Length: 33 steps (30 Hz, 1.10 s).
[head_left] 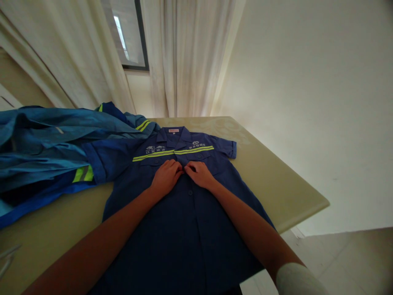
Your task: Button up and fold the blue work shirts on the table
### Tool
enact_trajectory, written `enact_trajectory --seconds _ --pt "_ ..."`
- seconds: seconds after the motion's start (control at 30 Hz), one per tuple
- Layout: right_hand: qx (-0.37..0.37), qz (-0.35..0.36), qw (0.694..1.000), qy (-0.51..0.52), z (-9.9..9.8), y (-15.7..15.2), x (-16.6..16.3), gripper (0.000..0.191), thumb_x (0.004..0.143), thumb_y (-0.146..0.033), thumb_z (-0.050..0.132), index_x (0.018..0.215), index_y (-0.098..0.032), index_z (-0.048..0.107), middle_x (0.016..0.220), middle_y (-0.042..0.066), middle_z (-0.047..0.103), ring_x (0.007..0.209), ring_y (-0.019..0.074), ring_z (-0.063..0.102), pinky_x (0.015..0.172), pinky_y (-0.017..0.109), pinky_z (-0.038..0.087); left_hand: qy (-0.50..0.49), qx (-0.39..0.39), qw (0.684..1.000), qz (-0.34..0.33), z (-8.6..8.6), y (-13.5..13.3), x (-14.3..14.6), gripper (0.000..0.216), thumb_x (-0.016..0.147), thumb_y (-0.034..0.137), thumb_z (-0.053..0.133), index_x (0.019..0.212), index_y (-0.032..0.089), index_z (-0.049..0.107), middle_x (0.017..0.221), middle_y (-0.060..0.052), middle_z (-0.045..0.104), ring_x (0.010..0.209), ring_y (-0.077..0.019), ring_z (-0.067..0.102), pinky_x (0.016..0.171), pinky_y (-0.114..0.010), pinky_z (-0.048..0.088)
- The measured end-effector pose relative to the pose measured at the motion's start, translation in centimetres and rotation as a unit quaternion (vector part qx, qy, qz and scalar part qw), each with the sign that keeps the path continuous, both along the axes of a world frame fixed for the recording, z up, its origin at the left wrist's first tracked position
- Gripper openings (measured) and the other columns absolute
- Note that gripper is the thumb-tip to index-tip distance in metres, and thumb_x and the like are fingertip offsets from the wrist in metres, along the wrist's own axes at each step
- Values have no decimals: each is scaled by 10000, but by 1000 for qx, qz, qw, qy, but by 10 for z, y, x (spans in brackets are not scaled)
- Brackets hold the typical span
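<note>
"Two hands, one shirt. What lies at the far left?"

"Rumpled light-blue work garments (58, 143) with reflective bands, pressed up against the shirt's sleeve on that side. They crowd the left arm."

"And the shirt itself?"

"A navy short-sleeved work shirt (172, 221), face up on the counter (267, 176), directly under and in front of the hands. Its long axis runs away from the person, collar (175, 139) at the far end."

"Which hand is nearer the button placket (196, 225)?"

"Neither, really. The left hand (166, 175) comes in from one side, the right hand (200, 174) from the other, fingertips almost meeting just below the chest stripe. Both pinch the shirt front; whether a button or only cloth sits between them, I can't tell. One visible button (190, 193) lies just nearer the person."

"Edges?"

"Past the sleeve on the right, the counter runs on to a corner, giving the right arm more room. Lower right, the shirt reaches over the counter's edge. Farther right stands the wall (322, 102)."
</note>
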State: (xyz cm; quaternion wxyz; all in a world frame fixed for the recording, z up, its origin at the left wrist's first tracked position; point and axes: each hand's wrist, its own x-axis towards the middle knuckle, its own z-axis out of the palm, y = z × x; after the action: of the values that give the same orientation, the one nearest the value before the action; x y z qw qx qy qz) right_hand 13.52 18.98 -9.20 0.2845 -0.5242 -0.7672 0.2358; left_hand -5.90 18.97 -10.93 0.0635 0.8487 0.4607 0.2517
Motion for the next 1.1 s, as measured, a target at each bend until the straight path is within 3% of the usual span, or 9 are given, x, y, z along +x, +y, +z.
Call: enact_trajectory --seconds 0.13,0.4,0.7,0.93,1.1 --pt "-9 27 999 46 -1 4 5 331 1030 -189 497 837 -193 766 859 10 767 823 155 679 765 245 440 -20 -20 1000 2 0 2 -1 51 956 249 640 935 206 660 908 -68 684 907 -261 621 843 -404 510" --pt "-36 56 997 40 -6 9 9 89 881 -132 723 939 -184 765 848 -3 706 739 124 633 710 226 466 -122 -122 983 -61 4 16 -10 124 814 176 646 889 208 739 837 -18 730 754 -176 648 727 -297 512" --pt "52 35 998 -15 -9 5 4 53 913 -127 748 932 -175 758 913 10 645 758 121 585 740 246 436 -144 -122 981 -48 5 12 -10 141 807 226 630 877 203 750 819 -25 744 745 -180 663 725 -300 514" --pt "49 57 996 -46 -4 4 5 71 915 -157 717 961 -186 763 935 14 651 749 123 583 710 238 429 -199 -138 970 -7 4 9 -7 196 902 389 634 1000 225 587 841 -6 725 688 -175 674 649 -294 502" --pt "59 61 994 -62 -4 3 5 87 907 -170 730 985 -202 754 958 12 658 787 135 596 741 244 432 -167 -139 975 -41 3 12 -8 141 848 246 607 985 224 631 802 10 699 687 -163 649 651 -281 482"
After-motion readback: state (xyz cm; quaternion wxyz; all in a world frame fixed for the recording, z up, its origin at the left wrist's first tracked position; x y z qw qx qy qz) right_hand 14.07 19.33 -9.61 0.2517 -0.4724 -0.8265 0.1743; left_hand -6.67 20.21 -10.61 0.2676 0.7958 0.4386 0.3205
